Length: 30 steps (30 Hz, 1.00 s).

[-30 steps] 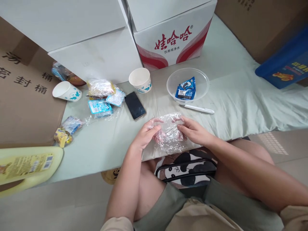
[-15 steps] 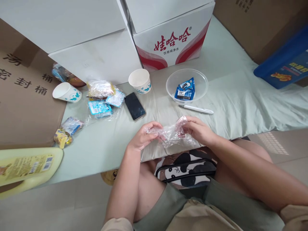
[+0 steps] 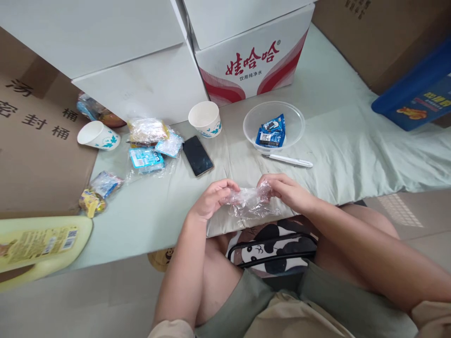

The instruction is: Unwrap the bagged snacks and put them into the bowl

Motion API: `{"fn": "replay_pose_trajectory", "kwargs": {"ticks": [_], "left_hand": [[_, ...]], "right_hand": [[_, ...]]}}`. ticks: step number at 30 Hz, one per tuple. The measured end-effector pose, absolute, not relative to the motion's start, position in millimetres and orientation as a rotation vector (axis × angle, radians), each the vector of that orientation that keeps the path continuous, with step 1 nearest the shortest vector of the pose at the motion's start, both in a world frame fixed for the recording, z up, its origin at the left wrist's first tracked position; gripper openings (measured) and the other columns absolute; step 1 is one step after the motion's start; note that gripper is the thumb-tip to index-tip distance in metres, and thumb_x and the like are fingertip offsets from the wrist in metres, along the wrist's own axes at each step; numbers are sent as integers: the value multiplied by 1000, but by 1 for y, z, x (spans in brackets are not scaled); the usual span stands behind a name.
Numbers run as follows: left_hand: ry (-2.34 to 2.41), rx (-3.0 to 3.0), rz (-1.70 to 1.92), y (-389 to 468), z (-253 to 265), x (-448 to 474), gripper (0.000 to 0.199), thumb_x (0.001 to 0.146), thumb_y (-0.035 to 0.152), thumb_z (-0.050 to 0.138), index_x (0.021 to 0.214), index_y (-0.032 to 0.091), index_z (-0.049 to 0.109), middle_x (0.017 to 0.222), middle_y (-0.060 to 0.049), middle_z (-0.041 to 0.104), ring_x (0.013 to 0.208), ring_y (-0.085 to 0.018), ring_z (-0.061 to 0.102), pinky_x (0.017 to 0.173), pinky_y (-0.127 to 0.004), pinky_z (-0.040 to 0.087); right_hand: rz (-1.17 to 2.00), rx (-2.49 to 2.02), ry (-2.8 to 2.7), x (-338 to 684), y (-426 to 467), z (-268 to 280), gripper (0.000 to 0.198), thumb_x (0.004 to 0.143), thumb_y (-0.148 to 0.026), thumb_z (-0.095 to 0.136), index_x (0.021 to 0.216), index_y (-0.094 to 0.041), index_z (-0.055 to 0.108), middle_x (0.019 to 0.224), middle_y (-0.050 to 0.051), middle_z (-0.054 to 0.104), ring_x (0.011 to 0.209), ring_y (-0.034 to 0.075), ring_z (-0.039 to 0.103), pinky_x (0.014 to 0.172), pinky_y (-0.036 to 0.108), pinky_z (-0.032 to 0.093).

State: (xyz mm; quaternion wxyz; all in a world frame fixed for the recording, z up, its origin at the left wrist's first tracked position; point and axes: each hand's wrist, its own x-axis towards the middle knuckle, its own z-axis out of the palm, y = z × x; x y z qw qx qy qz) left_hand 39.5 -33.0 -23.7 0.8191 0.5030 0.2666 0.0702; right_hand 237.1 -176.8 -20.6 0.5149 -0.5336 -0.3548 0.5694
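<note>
A crumpled clear plastic bag point(image 3: 251, 203) stretches between my two hands, just over the front edge of the cloth-covered surface. My left hand point(image 3: 215, 198) pinches its left end. On the other side, my right hand point(image 3: 283, 190) grips the upper right part with curled fingers. Beyond the hands lie a black phone point(image 3: 198, 156) and a white utility knife point(image 3: 291, 160). The knife's tip end is by a clear plastic bowl point(image 3: 299, 123), which holds blue sachets point(image 3: 270, 134). A white paper cup point(image 3: 205, 119) stands behind the phone.
Wrapped packets point(image 3: 146, 157) are heaped left of the phone, beside a tilted paper cup point(image 3: 98, 136). Small packets point(image 3: 93, 199) lie nearer. A yellow bottle point(image 3: 42, 244) is at the left edge, a blue container point(image 3: 416, 89) at right. White cartons point(image 3: 246, 70) stand at the back.
My hands have shifted slightly on the plastic bag, and its folds have changed shape, hanging a little lower. The other things stay where they were.
</note>
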Motion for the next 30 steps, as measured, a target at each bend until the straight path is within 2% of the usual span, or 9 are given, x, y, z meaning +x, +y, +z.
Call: {"fn": "replay_pose_trajectory", "kwargs": {"ticks": [6,17,23,27,30], "left_hand": [[653,1255,104,-35,-23,40,36,75,49,75,91,17,67,79,0,60,66,-11,52,62,-24,37],[796,1644,173,-34,-28,46,26,81,44,64,84,18,65,80,0,61,72,-14,53,70,-27,39],[796,1635,227,-33,-29,47,28,81,45,63,84,18,66,77,0,62,69,-13,53,67,-27,41],[786,1668,195,-33,-31,48,23,83,40,63,88,18,67,84,-1,65,72,-13,57,71,-27,45],[776,1689,176,-34,-32,48,21,84,38,62,91,19,68,88,-2,67,75,-14,59,74,-28,47]], "right_hand": [[1416,-1374,-945,237,-175,-16,22,85,-41,58,83,-20,63,68,0,61,65,14,54,67,30,44],[1354,-1541,-1228,234,-175,-21,31,87,-40,53,105,-18,65,86,3,64,77,18,57,73,33,45],[1313,-1554,-1156,234,-174,-20,36,91,-48,47,100,-19,65,84,4,63,80,19,59,78,35,47],[1207,-1611,-1079,236,-174,-20,43,95,-52,36,98,-21,65,88,5,65,79,19,58,79,35,46],[1178,-1640,-1082,237,-175,-19,39,94,-51,41,95,-20,64,86,4,64,76,18,57,77,35,45]]}}
